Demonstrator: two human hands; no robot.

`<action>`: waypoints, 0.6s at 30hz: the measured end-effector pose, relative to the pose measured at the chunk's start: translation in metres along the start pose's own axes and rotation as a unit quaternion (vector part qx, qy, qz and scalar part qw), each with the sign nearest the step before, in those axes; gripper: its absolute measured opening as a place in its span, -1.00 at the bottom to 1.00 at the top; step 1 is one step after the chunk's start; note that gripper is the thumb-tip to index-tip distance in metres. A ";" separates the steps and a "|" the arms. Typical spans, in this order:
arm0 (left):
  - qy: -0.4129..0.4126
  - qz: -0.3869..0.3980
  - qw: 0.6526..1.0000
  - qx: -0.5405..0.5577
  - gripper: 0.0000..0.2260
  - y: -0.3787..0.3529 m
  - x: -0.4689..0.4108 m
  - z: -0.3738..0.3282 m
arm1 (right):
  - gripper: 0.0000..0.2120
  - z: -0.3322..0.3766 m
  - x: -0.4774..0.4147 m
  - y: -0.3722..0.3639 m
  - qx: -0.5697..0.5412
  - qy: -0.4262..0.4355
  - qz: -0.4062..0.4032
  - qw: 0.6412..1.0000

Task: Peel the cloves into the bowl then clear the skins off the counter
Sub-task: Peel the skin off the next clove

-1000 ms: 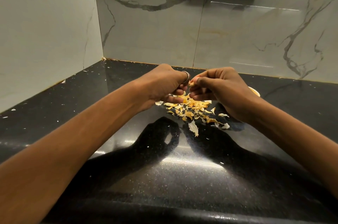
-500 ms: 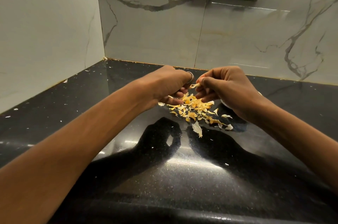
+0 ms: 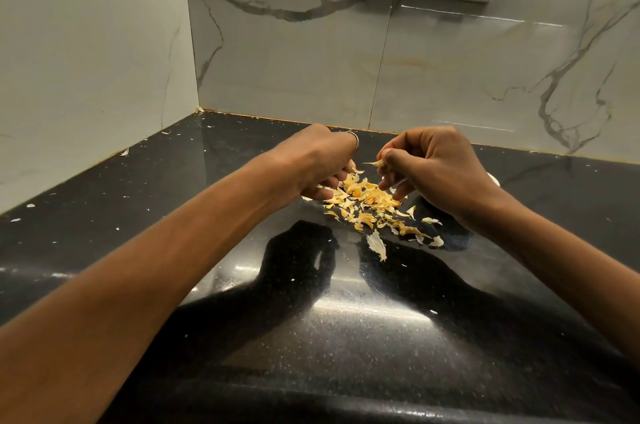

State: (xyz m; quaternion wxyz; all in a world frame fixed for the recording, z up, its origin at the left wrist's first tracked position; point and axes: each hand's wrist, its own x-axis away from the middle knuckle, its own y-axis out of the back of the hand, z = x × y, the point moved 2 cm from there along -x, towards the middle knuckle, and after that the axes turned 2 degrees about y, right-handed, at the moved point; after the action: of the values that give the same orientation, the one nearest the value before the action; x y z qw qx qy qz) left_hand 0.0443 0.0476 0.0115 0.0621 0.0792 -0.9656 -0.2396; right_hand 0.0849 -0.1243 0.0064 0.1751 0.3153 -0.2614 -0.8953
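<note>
The right hand pinches a strip of skin between thumb and forefinger just above the pile of skins, the left hand curls at the pile's left edge, its contents hidden, and the pile lies on the black tabletop, the bowl peeking out to its right.

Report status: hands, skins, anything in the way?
Right hand pinching a skin strip. Left hand curled, contents hidden. Skins pile on counter; bowl rim behind right hand.
</note>
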 end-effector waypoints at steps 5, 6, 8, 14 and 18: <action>-0.063 -0.039 0.996 -0.041 -0.75 0.003 -0.004 0.003 | -0.89 0.000 -0.001 -0.002 0.016 0.010 0.000 1.000; -0.077 -0.041 0.995 -0.047 -0.77 0.003 -0.004 0.003 | -0.89 0.000 -0.001 -0.002 0.018 0.012 -0.001 1.000; -0.098 -0.035 0.993 -0.047 -0.87 0.003 -0.002 0.001 | -0.89 0.000 -0.001 -0.002 0.023 0.018 -0.006 1.000; -0.126 -0.030 0.990 -0.053 -0.96 0.003 0.001 0.001 | -0.89 0.001 -0.001 -0.004 0.046 0.029 -0.005 0.999; -0.146 -0.018 0.987 -0.060 -0.91 0.000 0.001 0.001 | -0.90 0.002 0.000 -0.006 0.069 0.044 -0.006 0.997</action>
State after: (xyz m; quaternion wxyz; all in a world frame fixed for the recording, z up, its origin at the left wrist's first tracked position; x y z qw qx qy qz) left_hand 0.0427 0.0484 0.0105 -0.0792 0.0566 -0.9467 -0.3070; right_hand 0.0826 -0.1187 0.0040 0.1586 0.3670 -0.3128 -0.8616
